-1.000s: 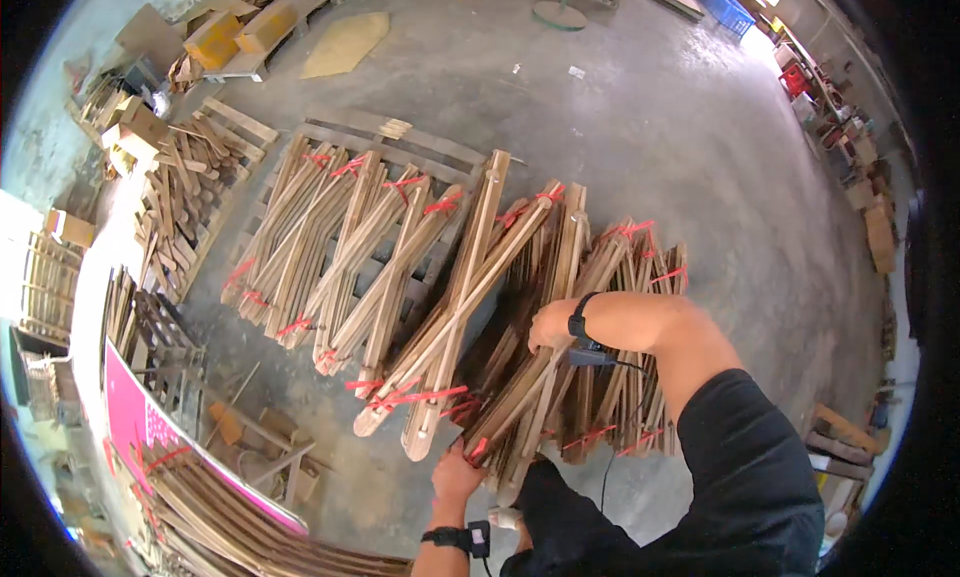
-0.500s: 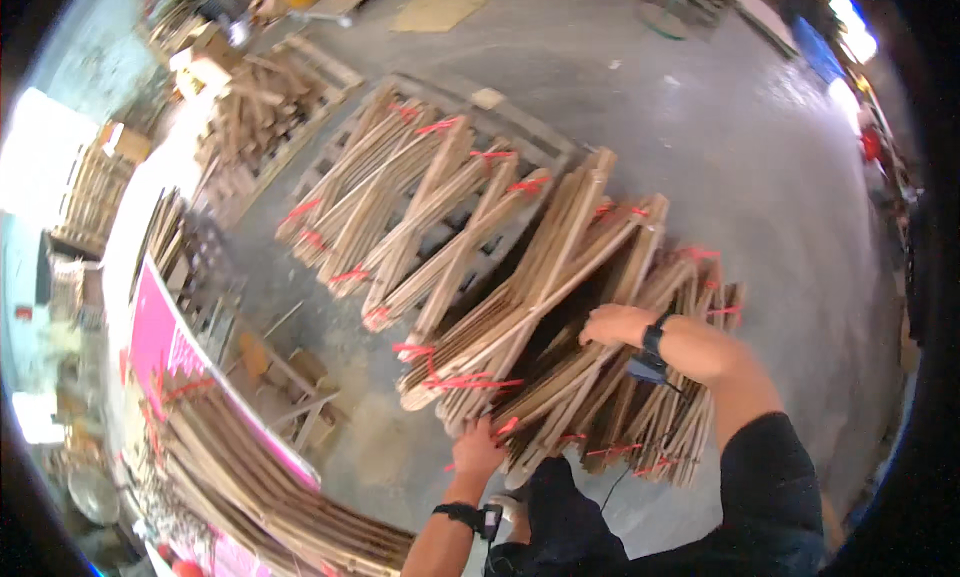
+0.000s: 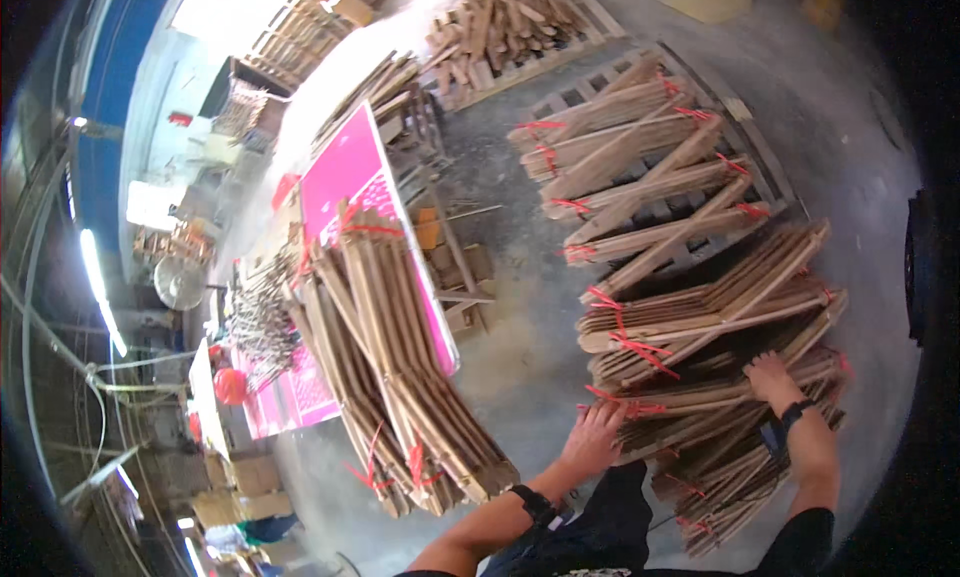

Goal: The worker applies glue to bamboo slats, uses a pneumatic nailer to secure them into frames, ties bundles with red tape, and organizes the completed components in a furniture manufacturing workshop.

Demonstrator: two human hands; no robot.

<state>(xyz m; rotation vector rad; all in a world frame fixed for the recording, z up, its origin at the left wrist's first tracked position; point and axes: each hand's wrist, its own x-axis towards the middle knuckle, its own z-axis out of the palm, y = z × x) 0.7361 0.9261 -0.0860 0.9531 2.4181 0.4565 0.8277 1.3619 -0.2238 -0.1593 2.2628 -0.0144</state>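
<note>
Both hands are gripping one bundle of wooden slats (image 3: 700, 397), tied with red bands, which is lying on top of a low stack of like bundles on the concrete floor (image 3: 520, 367). Left hand (image 3: 592, 439) is closing over the near end of the bundle, fingers spread across the slat ends beside a red band (image 3: 628, 409). Right hand (image 3: 772, 375) is pressing down on the far part of the same bundle, fingers curled over its upper edge; a dark watch is showing on that wrist.

Further bundles are lying fanned across a wooden pallet (image 3: 690, 207) just beyond the stack. To the person's left, a separate pile of longer slat bundles (image 3: 400, 377) is leaning against a pink board (image 3: 370, 197). Loose timber offcuts (image 3: 510, 22) are lying on another pallet at the far side of the floor.
</note>
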